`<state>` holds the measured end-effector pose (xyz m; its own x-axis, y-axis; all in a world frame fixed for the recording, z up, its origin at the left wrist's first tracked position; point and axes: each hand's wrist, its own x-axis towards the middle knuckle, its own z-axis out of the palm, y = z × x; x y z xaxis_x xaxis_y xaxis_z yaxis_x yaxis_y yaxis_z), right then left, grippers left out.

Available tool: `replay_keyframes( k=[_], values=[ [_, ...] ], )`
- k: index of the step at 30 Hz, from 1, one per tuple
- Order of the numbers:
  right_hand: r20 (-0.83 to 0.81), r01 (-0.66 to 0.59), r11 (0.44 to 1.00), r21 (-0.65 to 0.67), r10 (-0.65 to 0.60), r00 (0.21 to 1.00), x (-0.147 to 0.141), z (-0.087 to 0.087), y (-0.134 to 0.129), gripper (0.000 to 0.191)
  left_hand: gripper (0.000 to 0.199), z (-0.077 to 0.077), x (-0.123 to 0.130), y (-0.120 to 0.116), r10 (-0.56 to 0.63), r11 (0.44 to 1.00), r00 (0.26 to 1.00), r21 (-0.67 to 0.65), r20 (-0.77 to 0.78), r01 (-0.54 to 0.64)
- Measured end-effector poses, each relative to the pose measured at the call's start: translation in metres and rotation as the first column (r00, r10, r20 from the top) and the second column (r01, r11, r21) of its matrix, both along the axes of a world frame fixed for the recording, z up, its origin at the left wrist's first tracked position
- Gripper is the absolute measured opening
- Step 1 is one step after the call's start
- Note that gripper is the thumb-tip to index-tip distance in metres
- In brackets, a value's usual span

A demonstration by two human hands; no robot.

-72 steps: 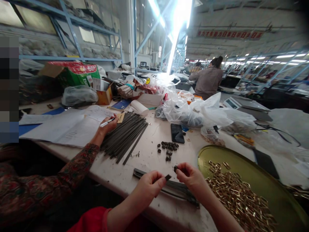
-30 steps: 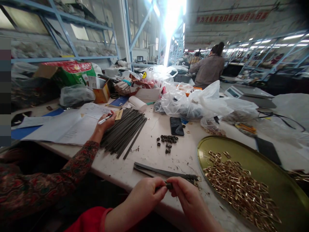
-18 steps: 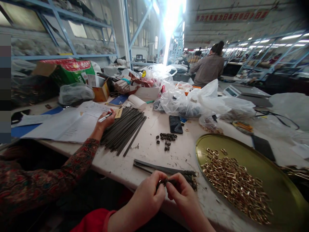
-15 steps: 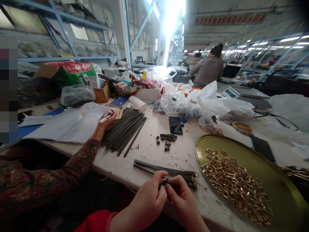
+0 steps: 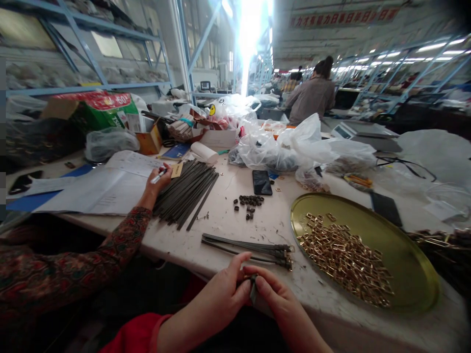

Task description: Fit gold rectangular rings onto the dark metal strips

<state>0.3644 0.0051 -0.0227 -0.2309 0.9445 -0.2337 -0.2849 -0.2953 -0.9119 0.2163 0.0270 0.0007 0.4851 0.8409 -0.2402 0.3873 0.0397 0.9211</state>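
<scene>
Just past the table's front edge, my left hand (image 5: pixel 228 287) and my right hand (image 5: pixel 275 296) meet, fingertips pinched on a dark strap (image 5: pixel 253 289). A short end of the strap hangs down between them; the rest is hidden by my fingers. Beyond my hands lie several dark straps with metal buckles (image 5: pixel 246 248), bundled side by side on the table. A cluster of small dark loops (image 5: pixel 251 201) sits farther back. To the right, a gold-coloured oval tray (image 5: pixel 412 274) bears a heap of gold metal buckles (image 5: pixel 349 262).
At left a co-worker's hand (image 5: pixel 160 182) holds a pen over papers (image 5: pixel 91 191). Many loose dark strips (image 5: pixel 187 191) lie beside it. A phone (image 5: pixel 262 182), plastic bags (image 5: pixel 279 144) and a scale (image 5: pixel 364 135) stand farther back on the table (image 5: pixel 224 215).
My hands have turned the strap, so its end now points down between them; they have drawn slightly away from the bundled straps. The whole view has shifted a little.
</scene>
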Motion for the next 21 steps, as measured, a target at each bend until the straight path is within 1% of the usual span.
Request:
replay_keyframes(
  k=[2, 5, 7, 8, 9, 11, 13, 15, 18, 21],
  values=[
    [-0.004, 0.031, 0.999, -0.013, -0.031, 0.999, -0.001, 0.000, -0.003, 0.032, 0.050, -0.004, 0.000, 0.001, 0.034, 0.999, 0.995, 0.028, -0.099, -0.031],
    [-0.033, 0.079, 0.994, -0.071, -0.082, 0.996, 0.000, -0.005, -0.005, 0.031, 0.053, -0.008, 0.001, 0.004, 0.063, 0.998, 0.973, 0.039, -0.224, -0.056],
    [-0.105, 0.075, 0.987, -0.141, -0.090, 0.990, 0.001, -0.010, -0.006, 0.030, 0.052, -0.009, 0.002, 0.005, 0.084, 0.996, 0.960, 0.042, -0.268, -0.075],
    [-0.159, 0.057, 0.982, -0.181, -0.087, 0.983, 0.002, -0.013, -0.006, 0.030, 0.050, -0.009, 0.002, 0.005, 0.089, 0.996, 0.961, 0.039, -0.263, -0.082],
    [-0.215, 0.042, 0.975, -0.216, -0.090, 0.972, 0.002, -0.015, -0.005, 0.031, 0.046, -0.009, 0.003, 0.005, 0.084, 0.996, 0.969, 0.027, -0.234, -0.080],
    [-0.303, 0.043, 0.966, -0.256, -0.122, 0.945, 0.003, -0.019, -0.002, 0.031, 0.036, -0.007, 0.003, 0.005, 0.057, 0.998, 0.991, 0.003, -0.122, -0.057],
    [-0.321, 0.091, 0.961, -0.260, -0.175, 0.931, 0.003, -0.021, 0.002, 0.029, 0.027, -0.006, 0.004, 0.004, 0.022, 1.000, 1.000, -0.003, -0.004, -0.022],
    [-0.279, 0.147, 0.960, -0.236, -0.212, 0.936, 0.002, -0.021, 0.006, 0.028, 0.022, -0.005, 0.004, 0.003, 0.002, 1.000, 0.998, 0.008, 0.069, -0.002],
    [-0.135, 0.185, 0.971, -0.154, -0.206, 0.969, 0.001, -0.023, 0.011, 0.031, 0.021, -0.007, 0.005, 0.003, 0.011, 1.000, 0.991, -0.002, 0.132, -0.010],
    [-0.027, 0.195, 0.977, -0.090, -0.198, 0.980, 0.002, -0.026, 0.015, 0.037, 0.026, -0.010, 0.005, 0.005, 0.040, 0.996, 0.984, -0.082, 0.175, -0.026]
  ],
)
